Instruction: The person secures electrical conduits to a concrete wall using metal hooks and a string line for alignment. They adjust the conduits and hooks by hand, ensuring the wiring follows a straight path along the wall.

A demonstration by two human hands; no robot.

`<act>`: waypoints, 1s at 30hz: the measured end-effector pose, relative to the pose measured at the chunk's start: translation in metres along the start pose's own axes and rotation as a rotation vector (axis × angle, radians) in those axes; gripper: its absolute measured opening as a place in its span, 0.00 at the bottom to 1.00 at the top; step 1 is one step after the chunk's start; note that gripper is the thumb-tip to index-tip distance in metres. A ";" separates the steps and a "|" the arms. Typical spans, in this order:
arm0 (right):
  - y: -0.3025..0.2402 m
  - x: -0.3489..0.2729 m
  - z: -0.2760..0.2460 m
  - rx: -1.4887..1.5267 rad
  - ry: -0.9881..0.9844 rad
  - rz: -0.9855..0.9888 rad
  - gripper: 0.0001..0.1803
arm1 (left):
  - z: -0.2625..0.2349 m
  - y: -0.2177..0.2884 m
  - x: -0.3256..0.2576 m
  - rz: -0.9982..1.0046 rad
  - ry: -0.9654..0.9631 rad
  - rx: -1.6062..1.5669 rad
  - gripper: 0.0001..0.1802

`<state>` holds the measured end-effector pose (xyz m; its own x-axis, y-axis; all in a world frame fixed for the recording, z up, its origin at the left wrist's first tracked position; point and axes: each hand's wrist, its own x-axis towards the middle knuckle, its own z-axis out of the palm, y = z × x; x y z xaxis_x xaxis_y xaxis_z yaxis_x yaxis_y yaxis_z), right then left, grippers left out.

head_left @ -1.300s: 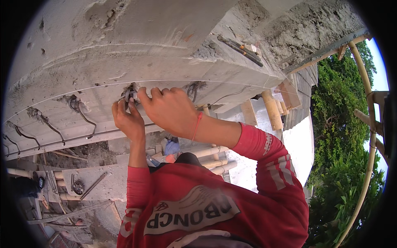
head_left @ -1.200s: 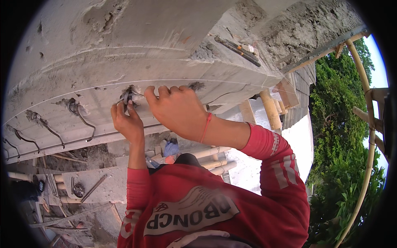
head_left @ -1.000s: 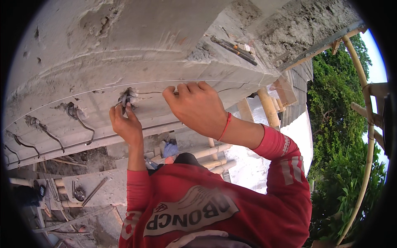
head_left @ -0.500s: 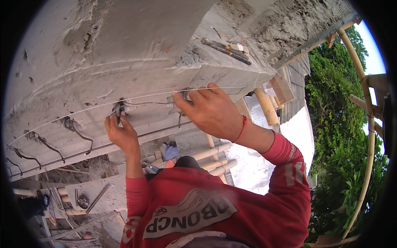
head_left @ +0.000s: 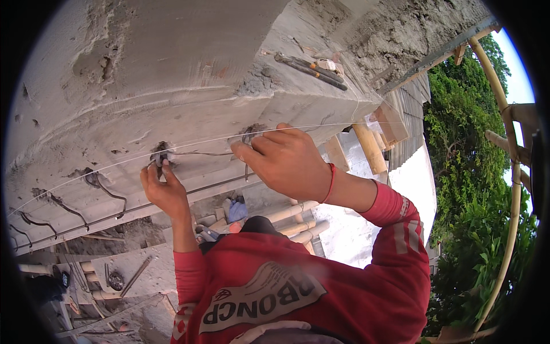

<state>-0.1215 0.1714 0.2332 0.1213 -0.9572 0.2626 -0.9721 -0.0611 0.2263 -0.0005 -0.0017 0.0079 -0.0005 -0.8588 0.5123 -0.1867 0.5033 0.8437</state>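
Rough matt concrete beam [head_left: 189, 74], seemingly thin metal wire [head_left: 195, 153].

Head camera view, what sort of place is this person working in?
Most likely an outdoor building site. Both hands, left hand and right hand, work at bent steel wires sticking out of a rough grey concrete beam, with bamboo scaffold poles and green trees alongside.

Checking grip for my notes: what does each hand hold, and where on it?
The left hand pinches the thin wire at its end by a hole; the right hand grips a rebar stub's tip.
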 end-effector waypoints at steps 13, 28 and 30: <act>-0.006 -0.024 0.030 0.170 -0.057 0.161 0.25 | 0.001 -0.001 0.002 0.041 -0.029 0.100 0.10; -0.060 0.069 0.102 0.382 0.084 0.286 0.26 | -0.006 0.010 0.001 -0.037 -0.045 0.070 0.07; -0.056 0.073 0.110 0.386 0.108 0.261 0.24 | -0.009 0.013 0.005 -0.058 -0.084 0.108 0.07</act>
<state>-0.0801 0.0743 0.1367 -0.1368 -0.9207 0.3654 -0.9739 0.0576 -0.2195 0.0056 0.0015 0.0227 -0.0681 -0.8935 0.4439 -0.2933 0.4433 0.8471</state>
